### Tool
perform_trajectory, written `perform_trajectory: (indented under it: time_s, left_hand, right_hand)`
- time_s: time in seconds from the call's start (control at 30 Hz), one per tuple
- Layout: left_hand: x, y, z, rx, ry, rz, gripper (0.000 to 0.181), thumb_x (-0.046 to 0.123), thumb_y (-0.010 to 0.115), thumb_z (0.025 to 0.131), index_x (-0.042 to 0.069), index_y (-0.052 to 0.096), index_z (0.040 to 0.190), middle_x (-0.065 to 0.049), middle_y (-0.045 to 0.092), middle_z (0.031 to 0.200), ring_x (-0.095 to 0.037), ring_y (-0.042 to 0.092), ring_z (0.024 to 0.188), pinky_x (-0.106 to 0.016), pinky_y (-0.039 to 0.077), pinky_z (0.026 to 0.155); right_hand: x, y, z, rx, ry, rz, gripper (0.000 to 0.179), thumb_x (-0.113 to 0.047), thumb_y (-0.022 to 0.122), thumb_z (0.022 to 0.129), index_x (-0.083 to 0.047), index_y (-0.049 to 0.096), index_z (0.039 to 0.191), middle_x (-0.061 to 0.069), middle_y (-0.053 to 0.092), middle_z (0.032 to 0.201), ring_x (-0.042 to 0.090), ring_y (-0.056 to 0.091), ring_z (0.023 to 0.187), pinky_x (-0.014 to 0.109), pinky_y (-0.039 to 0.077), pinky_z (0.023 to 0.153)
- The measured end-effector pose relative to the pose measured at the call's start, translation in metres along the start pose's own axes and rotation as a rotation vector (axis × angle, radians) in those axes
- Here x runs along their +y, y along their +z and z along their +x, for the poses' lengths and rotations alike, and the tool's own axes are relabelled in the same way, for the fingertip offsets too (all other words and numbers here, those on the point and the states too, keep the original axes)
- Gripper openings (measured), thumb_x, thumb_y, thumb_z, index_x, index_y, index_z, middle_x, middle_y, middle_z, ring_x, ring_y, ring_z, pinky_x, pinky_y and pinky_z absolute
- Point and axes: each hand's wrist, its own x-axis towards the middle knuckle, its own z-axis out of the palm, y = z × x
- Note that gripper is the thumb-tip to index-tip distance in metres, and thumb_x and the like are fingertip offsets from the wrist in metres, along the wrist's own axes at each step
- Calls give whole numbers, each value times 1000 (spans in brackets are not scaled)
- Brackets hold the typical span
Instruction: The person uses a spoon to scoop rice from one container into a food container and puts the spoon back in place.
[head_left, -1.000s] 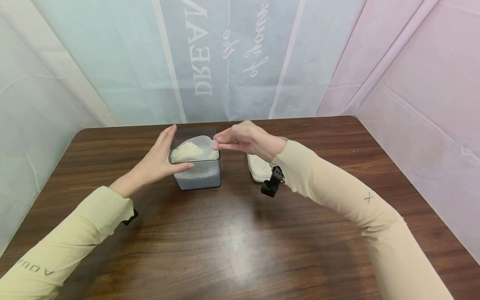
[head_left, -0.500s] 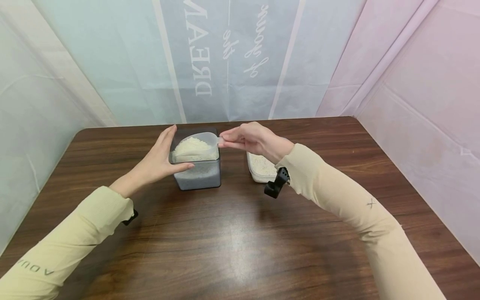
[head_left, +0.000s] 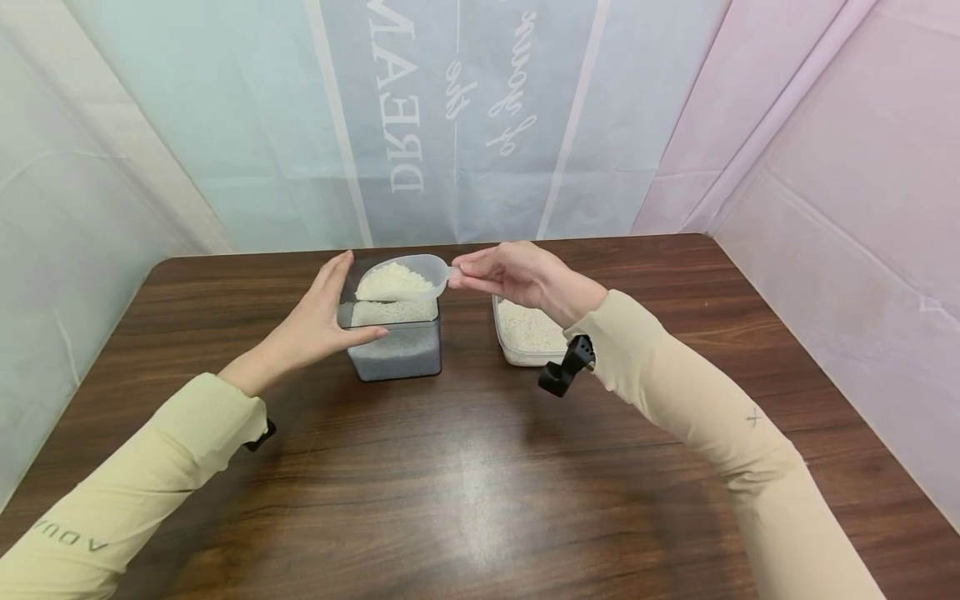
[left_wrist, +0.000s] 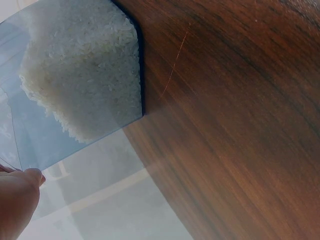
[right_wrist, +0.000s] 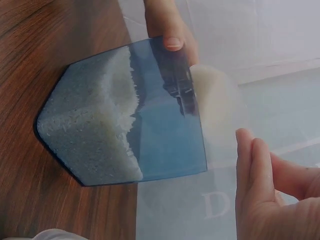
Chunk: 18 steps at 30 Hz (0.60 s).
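In the head view a bluish see-through container (head_left: 397, 360) of rice (head_left: 393, 312) stands at the back of the table. My left hand (head_left: 309, 327) grips it from the left, thumb along the front rim and fingers along the side; the thumb (left_wrist: 20, 200) shows at the rim in the left wrist view. Between thumb and fingertips my right hand (head_left: 517, 273) pinches the handle of a translucent scoop (head_left: 437, 268). Heaped with rice, the scoop is above the container's opening. In the right wrist view it shows past the container's rim, its handle mostly hidden by the fingers.
A shallow clear tub (head_left: 532, 358) of whitish grains stands right of the rice container, partly under my right wrist. The brown wooden table (head_left: 420, 483) reaches back to a printed cloth (head_left: 465, 125), with pale cloth walls on both sides.
My right hand has moved up and to the right, lifting the loaded scoop out of the rice. More of the shallow tub shows now. My left hand stays on the container.
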Motion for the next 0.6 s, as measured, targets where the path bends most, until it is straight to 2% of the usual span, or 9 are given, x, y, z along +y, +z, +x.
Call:
perform_trajectory:
  time_s: [0.43, 0.6]
  left_hand:
    - [2, 1, -3, -7, -8, -2, 109, 43, 71, 75, 6, -1, 147, -14, 3, 150, -34, 13, 135, -55, 21, 102]
    - [2, 2, -2, 2, -4, 5, 109, 43, 72, 74, 5, 0, 147, -14, 4, 150, -33, 13, 135, -54, 21, 103]
  right_hand:
    - [-3, -21, -13, -8, -26, 53, 45, 10, 45, 89, 10, 38, 134, 17, 66, 83, 23, 66, 74, 20, 51, 72]
    - [-3, -30, -17, 1, -40, 91, 38, 11, 46, 88, 11, 45, 126, 19, 66, 83, 25, 67, 74, 22, 51, 73]
